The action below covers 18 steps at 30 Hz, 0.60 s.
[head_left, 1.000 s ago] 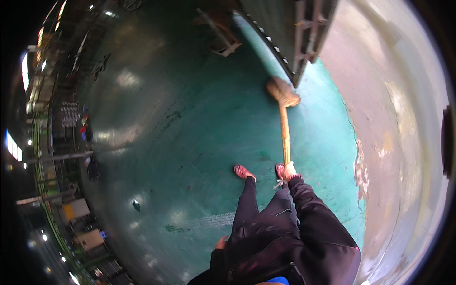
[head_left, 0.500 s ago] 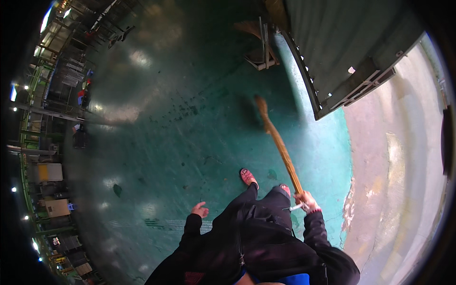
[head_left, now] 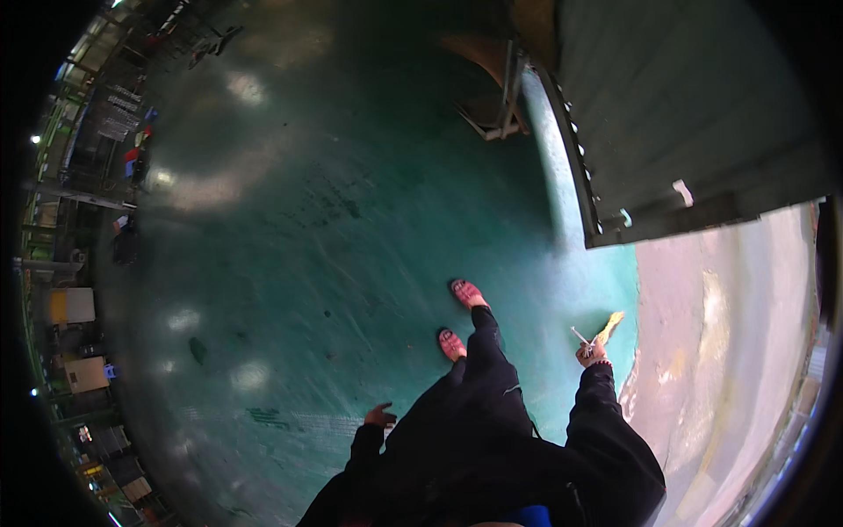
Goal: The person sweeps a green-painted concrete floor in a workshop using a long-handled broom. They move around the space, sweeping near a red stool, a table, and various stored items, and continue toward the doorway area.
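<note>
In my right hand (head_left: 592,353) is a long, thin, tan thing (head_left: 609,325), slightly wrinkled along its length, with a white piece (head_left: 578,335) poking out by the fingers. It now shows much shortened, pointing away toward the right, and I cannot make out its kind. The fingers are closed around it, out to the right above the green floor (head_left: 290,299). My left hand (head_left: 380,415) hangs beside my left thigh, holding nothing, its fingers apart.
A large dark metal door panel (head_left: 694,114) stands at the upper right. Near its hinge side is a metal-framed stand (head_left: 502,123). A pale, worn concrete strip (head_left: 685,351) borders the green floor on the right. Shelves and boxes (head_left: 86,375) line the far left.
My right hand has swung slightly right and up, turning the tan thing from pointing forward to pointing rightward. My feet have stepped, and the door panel appears larger.
</note>
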Motion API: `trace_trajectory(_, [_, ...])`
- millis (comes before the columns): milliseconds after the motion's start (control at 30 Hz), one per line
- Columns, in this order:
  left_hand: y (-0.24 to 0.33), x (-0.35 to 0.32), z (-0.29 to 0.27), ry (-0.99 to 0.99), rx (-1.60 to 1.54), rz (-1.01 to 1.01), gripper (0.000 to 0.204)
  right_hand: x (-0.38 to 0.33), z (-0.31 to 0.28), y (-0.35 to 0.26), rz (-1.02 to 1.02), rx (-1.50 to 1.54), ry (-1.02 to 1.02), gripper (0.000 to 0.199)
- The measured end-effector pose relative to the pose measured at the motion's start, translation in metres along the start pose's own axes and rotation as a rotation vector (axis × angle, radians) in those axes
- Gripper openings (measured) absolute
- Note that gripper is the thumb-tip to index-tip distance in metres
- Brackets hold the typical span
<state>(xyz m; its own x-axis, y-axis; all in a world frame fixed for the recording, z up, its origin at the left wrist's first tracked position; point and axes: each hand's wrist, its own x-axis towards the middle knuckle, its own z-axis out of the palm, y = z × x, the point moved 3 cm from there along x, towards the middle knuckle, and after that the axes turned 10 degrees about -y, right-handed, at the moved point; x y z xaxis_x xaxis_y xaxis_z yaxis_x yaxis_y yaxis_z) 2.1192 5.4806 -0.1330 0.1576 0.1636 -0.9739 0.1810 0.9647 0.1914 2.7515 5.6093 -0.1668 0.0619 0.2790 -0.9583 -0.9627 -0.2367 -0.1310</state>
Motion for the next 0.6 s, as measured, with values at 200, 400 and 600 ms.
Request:
trace_trajectory(200, [0.025,-0.060,0.000,0.103,0.472,0.156,0.041,0.113,0.170,0.074,-0.066,-0.529,-0.079,0.009])
trace_trajectory(400, [0.079,-0.081,0.023,0.237,-0.323,0.018,0.043,0.167,0.295,0.156,-0.360,-1.366,0.271,0.029])
trace_trajectory(600, [0.100,-0.070,0.048,0.166,-0.209,-0.003,0.045,0.103,0.338,0.224,-0.344,-1.723,-0.016,0.042])
